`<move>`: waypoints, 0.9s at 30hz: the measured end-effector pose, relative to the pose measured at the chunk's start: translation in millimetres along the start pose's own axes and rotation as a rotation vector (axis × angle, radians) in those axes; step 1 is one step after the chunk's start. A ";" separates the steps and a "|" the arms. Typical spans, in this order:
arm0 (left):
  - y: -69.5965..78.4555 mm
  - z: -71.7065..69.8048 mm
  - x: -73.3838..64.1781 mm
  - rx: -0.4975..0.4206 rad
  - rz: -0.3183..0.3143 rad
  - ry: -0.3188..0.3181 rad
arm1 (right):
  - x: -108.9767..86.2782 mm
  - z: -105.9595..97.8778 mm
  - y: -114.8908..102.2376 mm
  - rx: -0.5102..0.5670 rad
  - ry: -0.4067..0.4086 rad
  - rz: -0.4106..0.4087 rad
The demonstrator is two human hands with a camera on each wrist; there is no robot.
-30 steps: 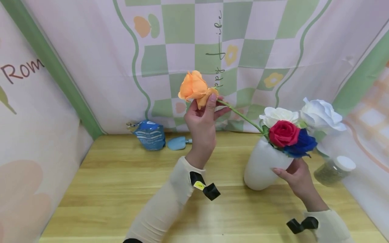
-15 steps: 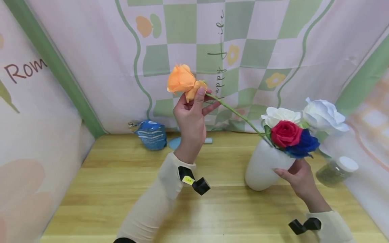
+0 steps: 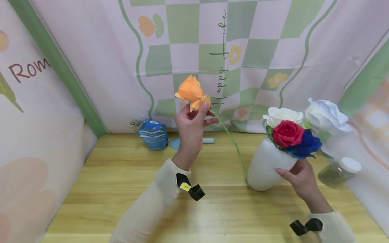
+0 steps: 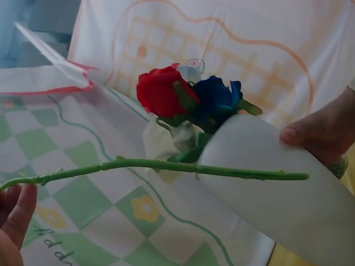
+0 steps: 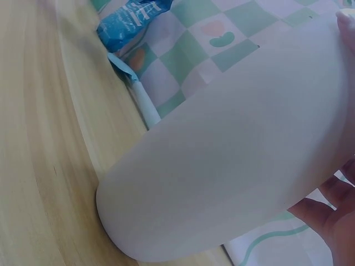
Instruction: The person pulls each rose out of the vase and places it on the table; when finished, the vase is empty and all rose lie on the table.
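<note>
Orange rose (image 3: 189,89) has moved: its stem (image 4: 150,163) is now out from the white vase's (image 3: 264,165) mouth, hanging beside it. Left hand (image 3: 189,126) pinches the rose near its top; right hand (image 3: 301,180) grips the vase, which is best kept steady.

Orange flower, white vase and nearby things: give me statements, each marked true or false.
1. The left grip holds the orange flower. True.
2. The right grip holds the white vase. True.
3. The flower's stem is inside the vase. False: its lower end shows outside the vase.
4. A red rose and a blue flower are in the vase. True.
5. In the head view, the jar is left of the vase. False: the jar is right of it.
6. The blue pouch hangs from the right grip. False: the pouch rests on the table.
</note>
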State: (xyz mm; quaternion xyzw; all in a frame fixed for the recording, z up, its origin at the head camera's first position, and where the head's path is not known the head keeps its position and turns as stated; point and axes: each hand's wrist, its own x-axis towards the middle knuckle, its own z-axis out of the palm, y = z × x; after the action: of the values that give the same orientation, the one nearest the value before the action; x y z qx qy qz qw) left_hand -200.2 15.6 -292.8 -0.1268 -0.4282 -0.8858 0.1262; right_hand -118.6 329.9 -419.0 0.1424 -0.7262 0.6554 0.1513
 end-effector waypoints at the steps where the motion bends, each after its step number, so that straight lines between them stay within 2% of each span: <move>1: -2.9 -3.7 -1.8 0.022 -0.020 0.005 | 0.1 0.0 0.0 -0.001 -0.001 0.000; 8: -18.7 -26.2 -10.1 0.111 -0.153 0.055 | 0.4 -0.1 0.3 0.004 0.002 -0.004; 17: -33.3 -48.8 -20.9 0.212 -0.290 0.011 | -0.1 0.2 0.1 -0.002 -0.001 0.006; 22: -40.7 -66.1 -27.2 0.244 -0.345 0.033 | 0.4 1.0 0.7 0.014 0.000 0.010; 27: -48.1 -88.2 -34.7 0.278 -0.388 0.057 | 1.0 -0.5 1.0 -0.019 -0.003 0.000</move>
State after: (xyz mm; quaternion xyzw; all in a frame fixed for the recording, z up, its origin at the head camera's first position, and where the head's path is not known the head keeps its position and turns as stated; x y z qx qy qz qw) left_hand -194.1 -21.2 -392.4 0.0014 -0.5588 -0.8291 -0.0179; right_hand -119.9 330.5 -419.4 0.1419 -0.7325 0.6484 0.1515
